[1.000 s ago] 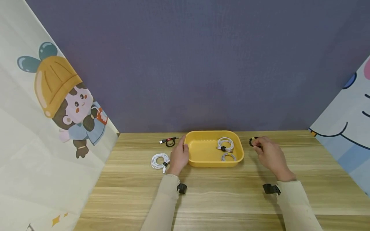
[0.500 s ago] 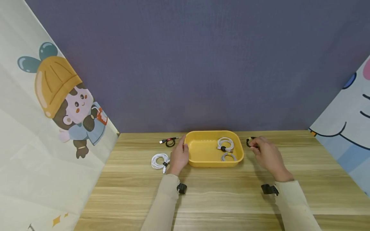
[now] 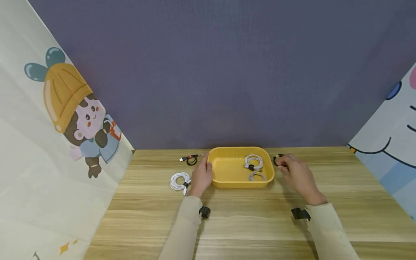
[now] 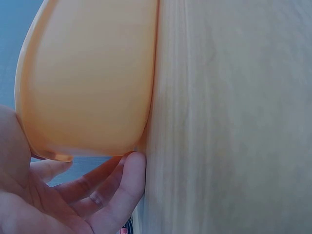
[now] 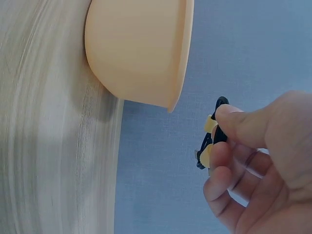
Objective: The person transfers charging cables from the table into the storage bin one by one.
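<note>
In the head view a yellow plastic basket [image 3: 229,184] stands on the table. My left hand [image 3: 201,177] grips its left end, thumb at the rim and fingers against the outer wall; the left wrist view shows the basket wall [image 4: 92,87] close up above the fingers. Just right of the basket, my right hand [image 3: 299,177] pinches a coiled black cable [image 5: 220,103] with a yellow tie between thumb and fingers, held above the table. Inside the basket lie a white coiled cable [image 3: 259,160] with a black tie and a grey coiled cable [image 3: 251,177] with a yellow tie.
On the table [image 3: 247,231], left of the left hand, lie a white coiled cable [image 3: 175,186] and a small black USB cable [image 3: 191,161] with a red tie. A dark blue-grey wall [image 3: 227,79] rises behind the table; printed panels [image 3: 39,155] flank it.
My right hand has moved a little left toward the basket, carrying the black cable. The left hand and the basket have stayed in place.
</note>
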`<action>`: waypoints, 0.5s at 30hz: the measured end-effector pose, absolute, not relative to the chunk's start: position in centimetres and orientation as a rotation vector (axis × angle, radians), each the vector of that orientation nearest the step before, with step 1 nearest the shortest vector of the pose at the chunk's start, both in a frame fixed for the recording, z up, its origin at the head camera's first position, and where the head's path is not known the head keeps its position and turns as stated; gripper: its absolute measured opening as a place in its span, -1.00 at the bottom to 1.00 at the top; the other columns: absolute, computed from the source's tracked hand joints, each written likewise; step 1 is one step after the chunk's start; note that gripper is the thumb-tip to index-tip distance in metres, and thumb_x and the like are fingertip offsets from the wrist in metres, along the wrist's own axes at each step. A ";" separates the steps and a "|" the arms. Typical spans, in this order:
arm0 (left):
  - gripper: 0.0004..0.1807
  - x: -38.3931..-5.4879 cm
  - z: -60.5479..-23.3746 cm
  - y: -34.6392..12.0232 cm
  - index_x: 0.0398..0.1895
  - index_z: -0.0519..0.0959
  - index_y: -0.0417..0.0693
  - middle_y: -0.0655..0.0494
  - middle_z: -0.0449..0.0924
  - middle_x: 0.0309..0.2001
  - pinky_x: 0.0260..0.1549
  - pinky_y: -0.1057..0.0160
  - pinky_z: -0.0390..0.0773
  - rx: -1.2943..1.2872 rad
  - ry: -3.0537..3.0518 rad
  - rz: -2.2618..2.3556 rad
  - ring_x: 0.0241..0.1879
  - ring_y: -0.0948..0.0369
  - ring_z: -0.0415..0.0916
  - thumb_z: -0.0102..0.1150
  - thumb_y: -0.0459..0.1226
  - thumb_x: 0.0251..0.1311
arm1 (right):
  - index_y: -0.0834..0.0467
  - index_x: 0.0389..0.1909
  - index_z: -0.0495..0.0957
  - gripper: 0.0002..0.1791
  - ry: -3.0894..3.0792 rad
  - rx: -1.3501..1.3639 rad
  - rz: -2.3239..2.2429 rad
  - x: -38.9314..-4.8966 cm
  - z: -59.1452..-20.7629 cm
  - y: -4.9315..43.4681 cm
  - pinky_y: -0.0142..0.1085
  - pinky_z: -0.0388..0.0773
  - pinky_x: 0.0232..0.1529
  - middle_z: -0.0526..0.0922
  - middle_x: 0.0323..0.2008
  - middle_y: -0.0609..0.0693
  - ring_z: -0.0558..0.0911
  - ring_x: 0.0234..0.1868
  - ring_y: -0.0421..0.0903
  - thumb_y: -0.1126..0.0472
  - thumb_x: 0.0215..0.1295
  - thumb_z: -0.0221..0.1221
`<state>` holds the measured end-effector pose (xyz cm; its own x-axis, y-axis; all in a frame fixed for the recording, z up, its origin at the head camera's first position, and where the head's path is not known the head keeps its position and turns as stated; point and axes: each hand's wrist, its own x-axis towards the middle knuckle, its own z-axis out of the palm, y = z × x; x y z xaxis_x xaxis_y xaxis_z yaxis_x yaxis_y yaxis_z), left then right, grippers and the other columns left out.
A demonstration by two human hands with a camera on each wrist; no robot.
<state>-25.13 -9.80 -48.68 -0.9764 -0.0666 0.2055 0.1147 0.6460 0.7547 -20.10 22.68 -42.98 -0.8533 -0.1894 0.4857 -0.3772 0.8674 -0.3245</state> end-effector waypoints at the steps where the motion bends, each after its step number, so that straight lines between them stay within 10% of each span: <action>1: -0.50 -25.1 -48.7 -9.8 0.39 0.21 0.30 0.02 0.48 0.17 -0.05 -0.08 0.46 -0.040 -2.649 -1.238 -0.02 -0.08 0.51 -0.15 -0.15 0.40 | 0.18 -0.27 0.55 -0.84 -2.586 0.423 0.573 -20.1 -43.0 22.6 -0.16 0.44 -0.45 0.54 -0.32 0.01 0.52 -0.42 -0.07 0.41 0.13 0.26; 15: -0.50 -25.1 -48.6 -9.8 0.40 0.20 0.28 0.00 0.47 0.18 -0.06 -0.08 0.46 -0.051 -2.651 -1.239 -0.02 -0.09 0.51 -0.16 -0.14 0.40 | 0.15 -0.30 0.55 -0.83 -2.582 0.460 0.570 -20.3 -43.3 21.6 -0.21 0.42 -0.46 0.53 -0.36 -0.04 0.47 -0.46 -0.14 0.39 0.09 0.30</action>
